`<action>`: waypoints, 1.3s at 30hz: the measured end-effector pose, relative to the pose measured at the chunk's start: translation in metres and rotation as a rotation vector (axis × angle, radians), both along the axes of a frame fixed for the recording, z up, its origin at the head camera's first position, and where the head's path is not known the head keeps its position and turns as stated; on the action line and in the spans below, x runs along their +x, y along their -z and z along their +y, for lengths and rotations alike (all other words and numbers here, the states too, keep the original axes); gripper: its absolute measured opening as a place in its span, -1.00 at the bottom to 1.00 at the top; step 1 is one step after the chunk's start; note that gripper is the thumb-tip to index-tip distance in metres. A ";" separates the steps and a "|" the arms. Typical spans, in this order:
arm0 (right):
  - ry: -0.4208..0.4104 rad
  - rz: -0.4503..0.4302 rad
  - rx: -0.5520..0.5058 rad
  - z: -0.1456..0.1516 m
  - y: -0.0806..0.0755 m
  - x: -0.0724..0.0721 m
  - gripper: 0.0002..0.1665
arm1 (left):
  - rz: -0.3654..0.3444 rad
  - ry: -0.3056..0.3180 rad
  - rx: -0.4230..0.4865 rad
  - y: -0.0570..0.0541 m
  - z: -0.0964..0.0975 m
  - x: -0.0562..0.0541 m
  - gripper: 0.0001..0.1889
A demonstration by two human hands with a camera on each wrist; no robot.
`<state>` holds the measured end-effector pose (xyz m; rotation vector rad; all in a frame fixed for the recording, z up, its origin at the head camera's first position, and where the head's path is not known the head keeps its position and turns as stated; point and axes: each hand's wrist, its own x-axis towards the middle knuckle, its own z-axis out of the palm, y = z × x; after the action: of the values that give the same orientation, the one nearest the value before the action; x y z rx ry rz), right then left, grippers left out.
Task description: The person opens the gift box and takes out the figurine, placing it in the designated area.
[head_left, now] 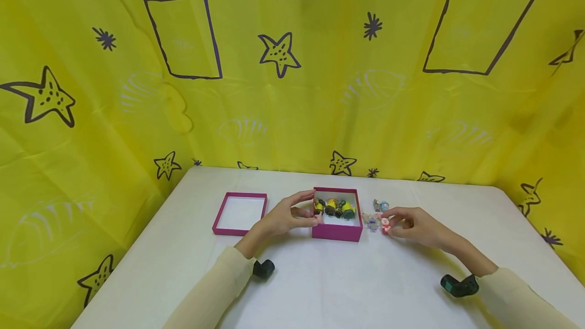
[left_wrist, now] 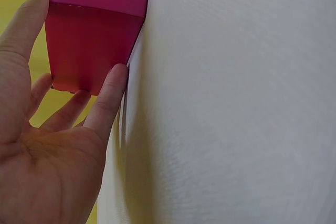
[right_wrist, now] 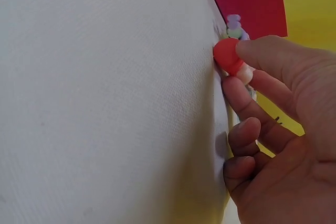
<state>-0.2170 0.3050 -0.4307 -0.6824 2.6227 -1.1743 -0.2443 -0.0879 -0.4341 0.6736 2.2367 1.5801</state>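
A magenta box (head_left: 335,232) with a white inside stands without its lid on the white table. Several small yellow, green and dark figurines (head_left: 331,207) lie in it. My left hand (head_left: 288,215) holds the box at its left wall, fingertips on the wall and the top edge (left_wrist: 84,51). To the right of the box, my right hand (head_left: 418,225) pinches a small red-and-white figurine (head_left: 386,226) between thumb and fingers; its red rounded part (right_wrist: 227,56) shows in the right wrist view. Small pastel figurines (head_left: 371,221) stand close beside it.
The box's lid (head_left: 239,230), magenta-rimmed and white inside, lies inside up on the left. Behind the right hand's fingers are more small grey and blue figurines (head_left: 381,205). A yellow curtain (head_left: 297,116) with stars hangs behind the table (head_left: 329,283).
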 end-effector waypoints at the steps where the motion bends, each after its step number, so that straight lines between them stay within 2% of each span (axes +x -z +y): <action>1: -0.002 0.000 0.002 0.000 0.000 0.000 -0.54 | 0.002 0.001 0.001 -0.001 0.000 0.000 -0.14; 24: 0.002 -0.029 0.013 0.002 -0.003 -0.001 -0.54 | 0.015 0.001 -0.012 -0.004 0.001 0.000 -0.15; 33: -0.095 -0.047 0.033 0.004 -0.012 -0.003 -0.48 | 0.005 0.001 -0.014 -0.001 0.001 -0.001 -0.16; 39: -0.154 -0.026 0.057 0.005 -0.022 -0.003 -0.45 | 0.001 -0.012 -0.016 0.001 0.001 0.001 -0.16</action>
<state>-0.2202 0.3102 -0.4085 -0.8350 2.5203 -1.0540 -0.2435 -0.0870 -0.4352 0.6580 2.2562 1.5660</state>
